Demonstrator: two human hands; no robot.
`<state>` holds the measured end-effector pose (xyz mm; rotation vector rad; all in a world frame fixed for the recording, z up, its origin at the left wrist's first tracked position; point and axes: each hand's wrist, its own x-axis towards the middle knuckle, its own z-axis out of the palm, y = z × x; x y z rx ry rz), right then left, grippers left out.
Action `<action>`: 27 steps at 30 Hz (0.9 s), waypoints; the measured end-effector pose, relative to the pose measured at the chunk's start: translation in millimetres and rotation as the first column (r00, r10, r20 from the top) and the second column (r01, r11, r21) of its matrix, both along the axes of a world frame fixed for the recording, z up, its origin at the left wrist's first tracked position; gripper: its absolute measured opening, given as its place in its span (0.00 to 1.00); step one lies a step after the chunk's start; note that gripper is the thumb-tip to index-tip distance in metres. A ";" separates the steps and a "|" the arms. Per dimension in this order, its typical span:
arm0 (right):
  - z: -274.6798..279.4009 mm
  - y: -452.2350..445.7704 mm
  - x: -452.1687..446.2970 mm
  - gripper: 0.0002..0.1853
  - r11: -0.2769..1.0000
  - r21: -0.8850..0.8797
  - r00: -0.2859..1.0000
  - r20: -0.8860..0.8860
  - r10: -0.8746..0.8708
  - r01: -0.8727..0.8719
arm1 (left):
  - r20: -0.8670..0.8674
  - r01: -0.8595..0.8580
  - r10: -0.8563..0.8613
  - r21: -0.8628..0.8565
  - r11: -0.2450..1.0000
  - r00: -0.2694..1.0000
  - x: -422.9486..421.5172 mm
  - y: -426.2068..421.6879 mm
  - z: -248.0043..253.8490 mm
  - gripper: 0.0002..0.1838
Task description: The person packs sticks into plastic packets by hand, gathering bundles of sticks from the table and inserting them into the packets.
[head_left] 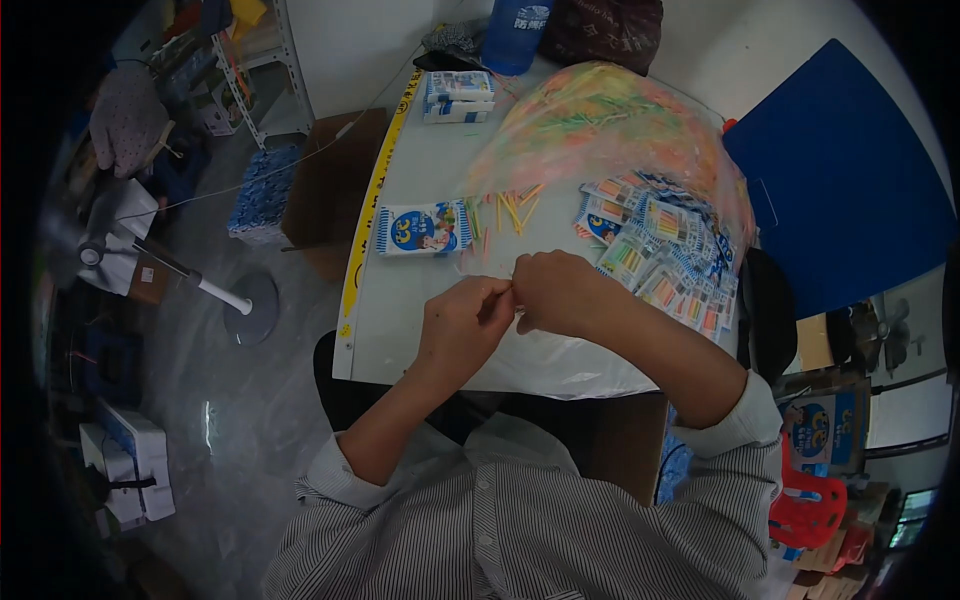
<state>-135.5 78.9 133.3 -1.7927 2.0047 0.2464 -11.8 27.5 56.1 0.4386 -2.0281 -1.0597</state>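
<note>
My left hand (463, 325) and my right hand (562, 290) meet above the near part of the table, fingers pinched together. What they hold between them is mostly hidden, and I cannot make it out. Just beyond them lie loose yellow, green and pink sticks (516, 212). A blue-and-white printed packet (422, 229) lies flat to the left of the sticks. To the right of my right hand is a pile of small clear-and-blue packets (668, 232) with coloured sticks inside.
A large clear bag of coloured sticks (610, 115) covers the table's far right. Stacked packets (459, 97) and a blue bottle (515, 38) stand at the back. A blue panel (850, 185) rises on the right; an open cardboard box (330, 185) is beside the left edge.
</note>
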 end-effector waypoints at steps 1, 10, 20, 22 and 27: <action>1.2 -2.8 0.2 0.22 0.996 0.057 0.995 -0.068 0.070 -0.066 | 0.032 0.019 -0.023 0.113 0.993 0.999 0.2 0.8 1.1 0.05; 17.1 3.8 7.9 0.36 0.824 -0.562 0.987 0.157 0.023 0.070 | -0.092 0.023 0.042 0.612 0.791 0.995 9.8 -8.8 11.2 0.06; -46.9 29.9 8.7 0.13 0.435 -0.830 0.880 0.450 0.152 0.350 | -0.261 0.143 0.025 0.602 0.786 0.965 22.1 -18.1 -1.4 0.15; -53.7 38.7 9.6 0.07 0.605 -0.350 0.282 0.937 0.208 0.715 | -0.294 0.016 0.022 0.125 0.992 0.956 18.8 -17.2 5.3 0.29; -57.2 45.1 14.1 0.06 0.616 -0.330 0.191 0.940 0.281 0.716 | -0.262 0.436 -0.351 0.617 0.655 0.899 20.9 -16.0 -19.3 0.32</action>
